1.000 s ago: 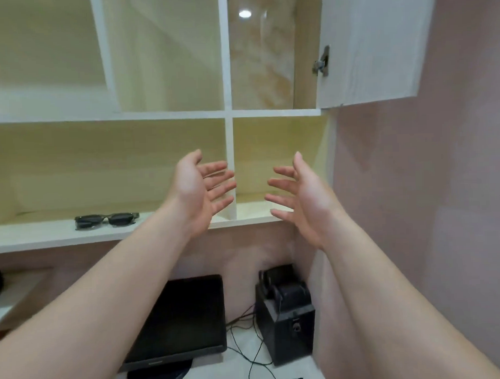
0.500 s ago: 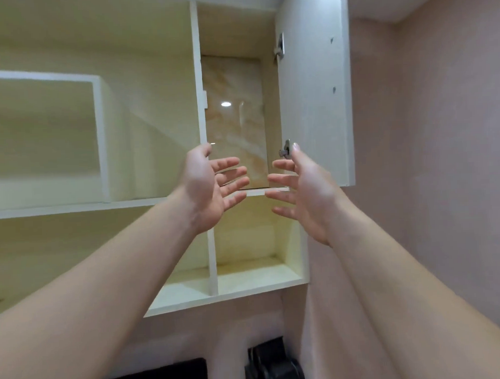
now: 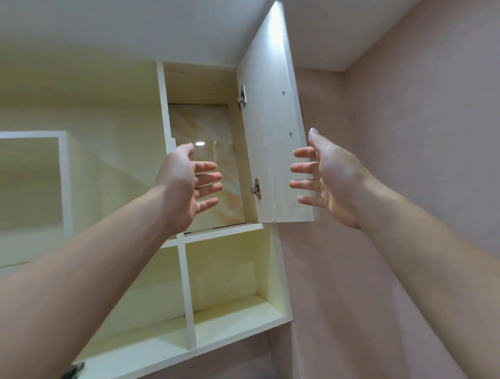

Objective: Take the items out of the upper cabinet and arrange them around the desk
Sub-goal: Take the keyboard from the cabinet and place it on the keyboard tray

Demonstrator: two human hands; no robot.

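My left hand (image 3: 183,186) and right hand (image 3: 327,178) were raised with palms facing, fingers (image 3: 207,178) spread and straight, holding and touching nothing. Beyond the left fingertips stood the upper cabinet (image 3: 200,86), whose open door (image 3: 272,126) hung between the two sets of fingers. No items showed in what I could see of it, only a glossy marbled panel (image 3: 204,123) at the back. I judged it best to reach in slowly and feel along the floor of the compartment before closing on anything. Below the fingers ran bare shelf cubbies (image 3: 226,278).
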